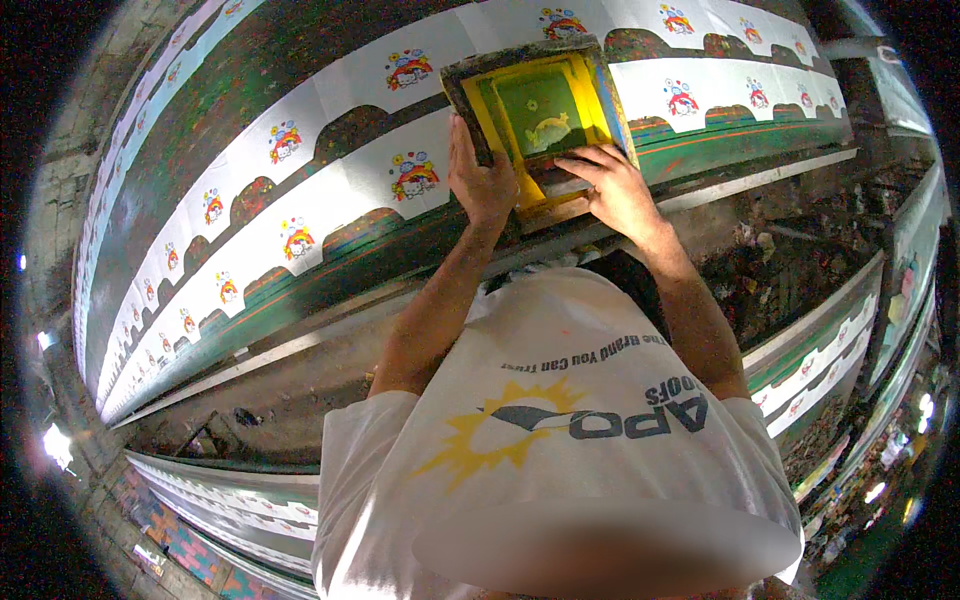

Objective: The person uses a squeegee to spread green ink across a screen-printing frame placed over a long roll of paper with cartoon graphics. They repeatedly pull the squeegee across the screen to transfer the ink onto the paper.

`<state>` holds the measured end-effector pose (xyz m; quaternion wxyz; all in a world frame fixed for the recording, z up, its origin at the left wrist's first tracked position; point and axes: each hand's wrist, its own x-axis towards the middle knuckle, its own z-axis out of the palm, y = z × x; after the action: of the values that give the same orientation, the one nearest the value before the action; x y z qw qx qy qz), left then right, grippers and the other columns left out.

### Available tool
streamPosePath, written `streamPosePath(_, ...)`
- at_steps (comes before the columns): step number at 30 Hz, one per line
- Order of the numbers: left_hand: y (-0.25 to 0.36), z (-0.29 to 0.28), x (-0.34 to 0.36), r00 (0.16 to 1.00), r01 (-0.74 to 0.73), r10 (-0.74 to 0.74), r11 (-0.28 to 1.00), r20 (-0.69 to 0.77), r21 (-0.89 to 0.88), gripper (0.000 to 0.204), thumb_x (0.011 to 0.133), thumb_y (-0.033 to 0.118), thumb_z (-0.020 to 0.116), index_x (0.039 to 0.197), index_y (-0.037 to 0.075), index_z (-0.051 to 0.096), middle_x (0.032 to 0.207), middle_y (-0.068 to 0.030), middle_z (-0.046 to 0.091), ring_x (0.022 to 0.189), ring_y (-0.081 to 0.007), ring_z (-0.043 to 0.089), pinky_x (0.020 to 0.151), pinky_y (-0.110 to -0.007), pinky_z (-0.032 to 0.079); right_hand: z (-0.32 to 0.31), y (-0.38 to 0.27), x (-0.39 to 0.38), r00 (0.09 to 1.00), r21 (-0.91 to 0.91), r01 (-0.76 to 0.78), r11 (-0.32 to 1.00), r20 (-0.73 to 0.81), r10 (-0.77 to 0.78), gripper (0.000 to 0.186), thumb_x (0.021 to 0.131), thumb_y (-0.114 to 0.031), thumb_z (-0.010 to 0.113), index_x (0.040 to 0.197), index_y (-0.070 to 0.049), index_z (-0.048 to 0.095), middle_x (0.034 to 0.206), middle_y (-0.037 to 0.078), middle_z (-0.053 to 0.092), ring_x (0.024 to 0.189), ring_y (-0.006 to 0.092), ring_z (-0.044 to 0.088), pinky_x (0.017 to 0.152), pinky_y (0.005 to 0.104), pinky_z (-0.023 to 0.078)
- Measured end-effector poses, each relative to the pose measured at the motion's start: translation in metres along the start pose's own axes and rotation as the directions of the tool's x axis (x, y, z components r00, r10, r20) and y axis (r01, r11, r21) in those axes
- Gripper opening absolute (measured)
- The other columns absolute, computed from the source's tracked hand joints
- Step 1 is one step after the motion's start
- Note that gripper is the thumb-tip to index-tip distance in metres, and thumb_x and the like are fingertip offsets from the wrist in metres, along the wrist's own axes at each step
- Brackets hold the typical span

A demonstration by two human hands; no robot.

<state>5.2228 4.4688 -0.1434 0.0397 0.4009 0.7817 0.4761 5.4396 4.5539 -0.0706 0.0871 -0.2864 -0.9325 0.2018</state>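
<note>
A wooden printing screen lies over the white cut pieces on the long table. Its yellow-edged mesh is green, with a pale figure on it. My left hand grips the frame's left side, thumb and fingers around the wood. Inside the near end of the frame, my right hand has its fingers bent over what looks like a squeegee. The fingers partly hide it. White pieces with a small rainbow print lie in rows on both sides of the screen.
The green, paint-spotted table curves away left and right, with a pale rail along its near edge. Behind me stand further tables with printed white pieces. Litter covers the dark floor on the right.
</note>
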Motion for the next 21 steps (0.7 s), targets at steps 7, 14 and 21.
streamPosePath(7,0.01,0.024,0.0,0.97,0.216,-0.209,0.975,0.123,-0.046,0.08,0.082,0.005,0.077,0.156,-0.007,0.049,0.153,-0.0286,0.06,0.14,-0.042,0.061,0.116,-0.044,0.049,-0.004,0.027,-0.007,1.0,0.017,-0.005,1.0,-0.021,0.005,0.066,0.074,0.008,0.067,0.136,-0.017,0.074,0.137,0.008,0.069,0.126,0.035,0.062,0.114,0.0454,0.052)
streamPosePath(14,0.023,0.015,0.009,0.973,0.218,-0.205,0.967,0.108,-0.129,0.077,0.082,0.003,0.08,0.155,0.001,0.054,0.131,-0.0204,0.076,0.117,-0.0323,0.076,0.099,-0.041,0.059,0.0,0.03,-0.003,1.0,0.054,-0.001,0.999,0.013,0.0,0.058,0.081,0.004,0.065,0.135,-0.015,0.074,0.134,0.007,0.07,0.125,0.0339,0.064,0.11,0.0451,0.053)
streamPosePath(21,0.026,0.018,0.007,0.945,0.326,-0.287,0.862,0.158,-0.388,0.076,0.088,-0.009,0.07,0.16,-0.003,0.048,0.129,-0.0128,0.076,0.113,-0.0169,0.072,0.1,-0.032,0.056,-0.005,0.031,0.007,0.998,0.097,-0.006,0.995,0.07,-0.001,0.054,0.084,0.003,0.065,0.134,-0.014,0.075,0.134,0.006,0.07,0.126,0.0326,0.065,0.11,0.0441,0.053)
